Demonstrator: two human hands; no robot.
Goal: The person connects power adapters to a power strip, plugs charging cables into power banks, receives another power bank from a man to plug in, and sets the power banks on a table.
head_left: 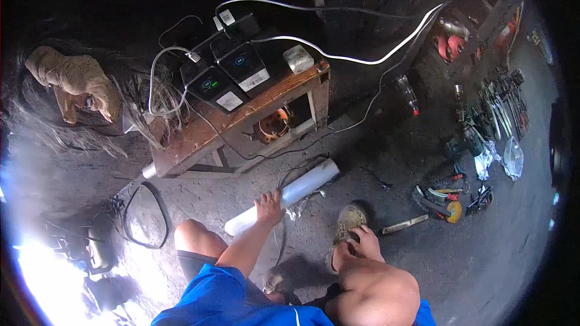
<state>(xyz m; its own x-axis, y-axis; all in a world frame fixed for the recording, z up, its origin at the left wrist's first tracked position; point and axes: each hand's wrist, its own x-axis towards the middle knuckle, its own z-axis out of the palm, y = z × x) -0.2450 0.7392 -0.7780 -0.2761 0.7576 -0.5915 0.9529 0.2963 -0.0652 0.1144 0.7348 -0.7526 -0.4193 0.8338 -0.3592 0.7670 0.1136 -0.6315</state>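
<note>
A long white roll (308, 181), like wrapped plastic film, lies slanted on the dark floor in front of my legs. My left hand (269, 208) lies across its middle, fingers curled over the top. Some crumpled clear film (296, 210) shows by its lower side. My right hand (366, 245) is down by my right foot, its fingers stretched over the ankle and the back of the worn shoe (351, 220). I see nothing held in it, though part of the fingers is hard to make out.
A wooden bench (266, 98) bears black devices (243, 66) with white cables (356, 60) and a small pale block (298, 59). A cable loop (166, 223) lies left. To the right are a brush-like tool (405, 224), a yellow disc (454, 212), several hand tools (504, 108) and a bottle (408, 92).
</note>
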